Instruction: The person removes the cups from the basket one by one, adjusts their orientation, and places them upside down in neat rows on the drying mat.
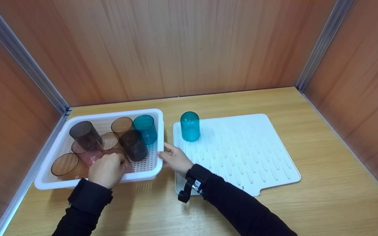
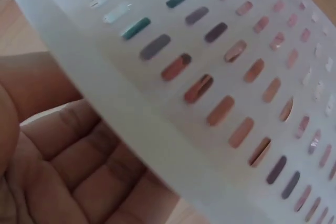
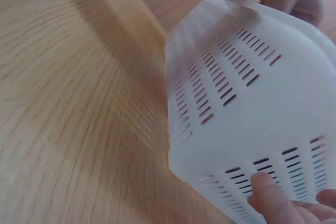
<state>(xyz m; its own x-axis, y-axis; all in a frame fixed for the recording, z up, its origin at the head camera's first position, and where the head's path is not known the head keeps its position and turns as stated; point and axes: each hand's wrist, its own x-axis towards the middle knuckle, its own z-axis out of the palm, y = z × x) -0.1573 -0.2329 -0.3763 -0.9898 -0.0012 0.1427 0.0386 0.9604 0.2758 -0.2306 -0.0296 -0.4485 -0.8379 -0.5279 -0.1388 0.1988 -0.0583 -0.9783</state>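
Observation:
A white perforated plastic basket (image 1: pixel 157 126) holds several clear tumblers. My left hand (image 1: pixel 106 170) reaches over its front rim, knuckles up, beside a pinkish tumbler (image 1: pixel 128 166). In the left wrist view the fingers (image 2: pixel 58 171) pass behind the rim, so their tips and anything between them are hidden. At the basket's right end, my right hand (image 1: pixel 177 160) holds the rim, with a finger (image 3: pixel 270 195) against the slotted outer wall. Inside are a teal tumbler (image 1: pixel 146 131), a dark tumbler (image 1: pixel 133 146), a grey-brown tumbler (image 1: pixel 85 134) and amber ones (image 1: pixel 65 165).
A white ridged drying mat (image 1: pixel 235 154) lies on the wooden table (image 1: pixel 326 183), right of the basket. An upside-down teal tumbler (image 1: pixel 190 127) stands at its back left corner. Wooden panels (image 1: pixel 182 49) enclose the back and both sides.

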